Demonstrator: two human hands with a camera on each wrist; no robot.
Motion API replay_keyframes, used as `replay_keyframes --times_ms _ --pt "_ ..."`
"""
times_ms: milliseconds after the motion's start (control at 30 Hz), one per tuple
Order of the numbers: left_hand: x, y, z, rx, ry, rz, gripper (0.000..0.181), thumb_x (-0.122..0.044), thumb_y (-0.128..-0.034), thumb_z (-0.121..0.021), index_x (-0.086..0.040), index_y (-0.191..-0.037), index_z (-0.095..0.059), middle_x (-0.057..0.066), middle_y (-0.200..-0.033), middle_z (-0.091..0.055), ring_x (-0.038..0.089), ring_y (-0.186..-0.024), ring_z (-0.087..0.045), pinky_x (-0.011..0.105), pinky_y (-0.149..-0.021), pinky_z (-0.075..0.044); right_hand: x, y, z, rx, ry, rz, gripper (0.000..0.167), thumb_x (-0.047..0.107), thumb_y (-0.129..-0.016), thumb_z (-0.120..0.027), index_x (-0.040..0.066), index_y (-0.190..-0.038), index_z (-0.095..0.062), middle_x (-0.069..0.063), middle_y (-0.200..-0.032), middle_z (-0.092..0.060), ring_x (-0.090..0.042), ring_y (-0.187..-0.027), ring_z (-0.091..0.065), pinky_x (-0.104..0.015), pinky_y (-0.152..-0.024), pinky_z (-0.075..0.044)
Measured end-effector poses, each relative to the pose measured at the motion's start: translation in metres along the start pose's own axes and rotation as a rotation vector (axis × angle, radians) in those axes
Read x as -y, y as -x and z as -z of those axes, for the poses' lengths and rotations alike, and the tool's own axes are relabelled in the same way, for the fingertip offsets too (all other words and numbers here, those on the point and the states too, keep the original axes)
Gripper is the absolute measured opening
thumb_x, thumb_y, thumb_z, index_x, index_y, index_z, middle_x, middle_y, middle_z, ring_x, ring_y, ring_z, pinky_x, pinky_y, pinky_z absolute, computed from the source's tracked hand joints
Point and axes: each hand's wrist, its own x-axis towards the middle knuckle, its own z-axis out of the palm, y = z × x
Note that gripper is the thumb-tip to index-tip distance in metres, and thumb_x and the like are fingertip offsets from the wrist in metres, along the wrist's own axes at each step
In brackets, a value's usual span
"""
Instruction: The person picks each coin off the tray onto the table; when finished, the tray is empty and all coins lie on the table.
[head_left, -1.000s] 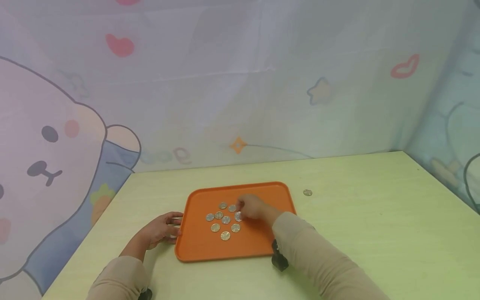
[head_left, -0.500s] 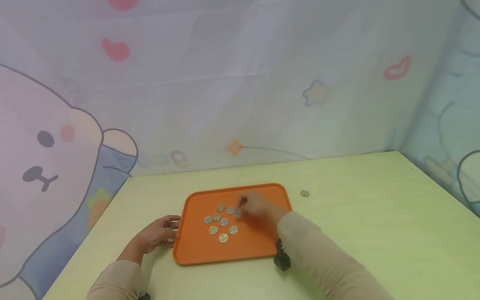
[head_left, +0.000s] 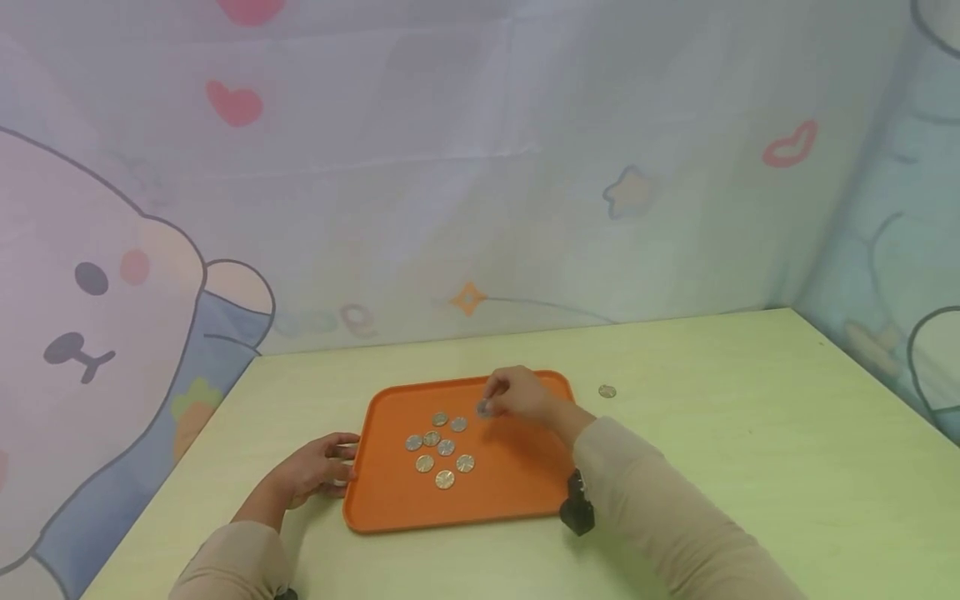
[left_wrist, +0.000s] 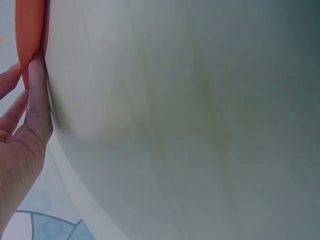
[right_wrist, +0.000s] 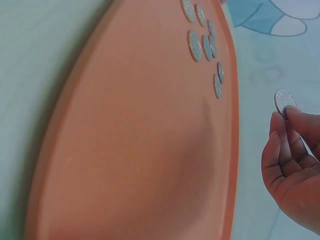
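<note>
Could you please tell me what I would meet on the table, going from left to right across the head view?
Left hand → left rim of the orange tray → group of eight coins lying on it → pinched coin → right hand holding that coin → lone coin outside the tray.

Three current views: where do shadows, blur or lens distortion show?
Head view: soft light, faint shadow on the orange tray below the right hand; left wrist view: table looks smeary, darkening toward the picture's right, its edge bowed; right wrist view: soft-edged shadow on the tray, rim curving, probably lens distortion, while the pinched coin looks fairly sharp.
</note>
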Motion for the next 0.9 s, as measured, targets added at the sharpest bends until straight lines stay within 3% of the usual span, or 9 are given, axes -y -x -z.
replay_keyframes --times_ms 333,567,900 --pt "0.0 0.0 0.001 0.011 -0.001 -0.008 0.061 0.007 -0.0756 -0.054 0.007 -0.129 -0.024 0.025 -0.119 -0.035 0.019 -0.081 -0.053 0.037 -0.07 -0.048 0.005 0.009 0.022 -0.038 0.045 -0.015 0.01 -0.004 -0.08 -0.053 -0.005 -0.089 -0.053 -0.012 -0.084 -0.055 -0.02 -0.073 -0.054 -0.041 -0.074 -0.045" --pt "0.002 0.0 0.001 0.012 0.008 -0.013 0.061 0.008 -0.075 -0.054 0.008 -0.129 -0.024 0.024 -0.119 -0.036 0.019 -0.08 -0.053 0.036 -0.069 -0.049 -0.007 0.012 0.042 -0.067 0.077 -0.01 0.009 0.0 -0.081 -0.054 -0.003 -0.089 -0.053 -0.012 -0.088 -0.055 -0.021 -0.078 -0.054 -0.039 -0.074 -0.045" --pt "-0.001 0.001 -0.001 0.021 0.011 -0.016 0.062 0.008 -0.0747 -0.053 0.007 -0.129 -0.024 0.025 -0.12 -0.035 0.019 -0.08 -0.053 0.036 -0.069 -0.048 -0.018 0.018 0.069 -0.126 0.046 -0.064 0.01 0.0 -0.08 -0.054 -0.004 -0.089 -0.052 -0.013 -0.09 -0.054 -0.022 -0.077 -0.052 -0.043 -0.074 -0.044"
